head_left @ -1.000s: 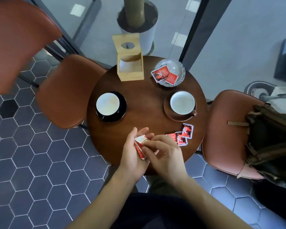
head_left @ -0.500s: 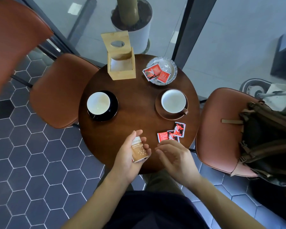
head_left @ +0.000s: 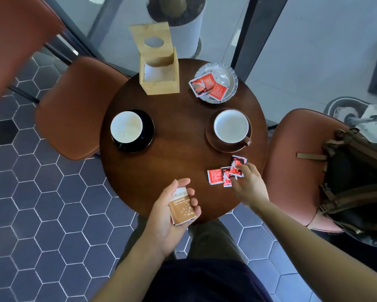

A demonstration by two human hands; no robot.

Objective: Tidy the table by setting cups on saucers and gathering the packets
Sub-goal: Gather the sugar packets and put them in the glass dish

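reaching for the red packets at the table's near right edge

holding a small stack of packets [head_left: 182,206], the left hand [head_left: 169,216] sits palm up at the near edge of the round wooden table [head_left: 179,162], partly over the floor. the fingers curl around the stack from below and the thumb lies along its left side, so the hand is closed on it; the top packet is tan and white with print.

the right hand [head_left: 249,185] stretches across the near right edge of the table, fingers spread and bent down, the fingertips [head_left: 241,168] touching a loose cluster of red packets [head_left: 225,174] that lies flat on the wood. whether any packet is pinched yet cannot be told; the fingers look apart rather than closed.

just beyond that cluster, toward the right edge, a white-lined brown cup [head_left: 231,126] stands on a brown saucer [head_left: 213,142], its handle pointing to the near right. across the table, close to the left edge, a white-lined cup [head_left: 126,127] stands on a black saucer [head_left: 147,136], set toward the saucer's left side.

at the far right edge a scalloped glass dish [head_left: 231,73] holds two red packets [head_left: 207,85] and some pale ones, one red packet hanging over the dish's left rim. at the far edge, left of the dish, stands a light wooden napkin box [head_left: 159,68] with an oval hole in its raised lid.

brown padded chairs [head_left: 74,110] flank the table, and a dark backpack [head_left: 355,184] sits on the right one.
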